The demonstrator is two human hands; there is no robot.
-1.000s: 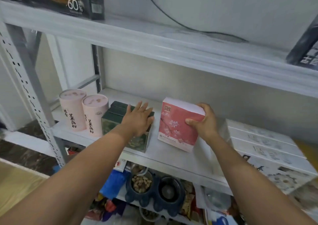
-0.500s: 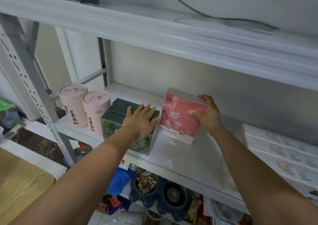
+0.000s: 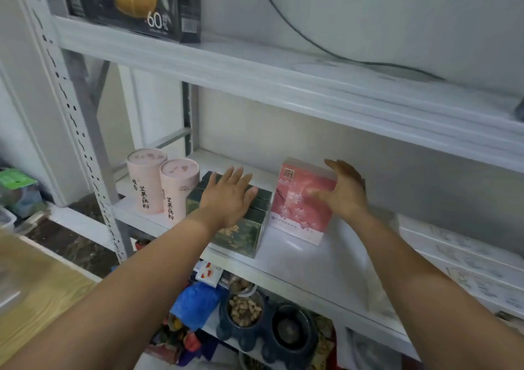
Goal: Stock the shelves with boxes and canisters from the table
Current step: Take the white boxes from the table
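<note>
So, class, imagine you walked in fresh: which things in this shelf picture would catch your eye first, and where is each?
The pink blossom-print box stands out most, on the middle shelf with the right hand at its right side; blur hides whether it holds it. Beside it the left hand lies flat on a dark green box, with two pink canisters further left.

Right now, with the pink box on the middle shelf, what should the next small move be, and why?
Probably draw the right hand clear of the pink box. It stands upright on the shelf beside the green box, which the left hand rests flat on; the right fingers look spread, not clamped, though blurred.
</note>
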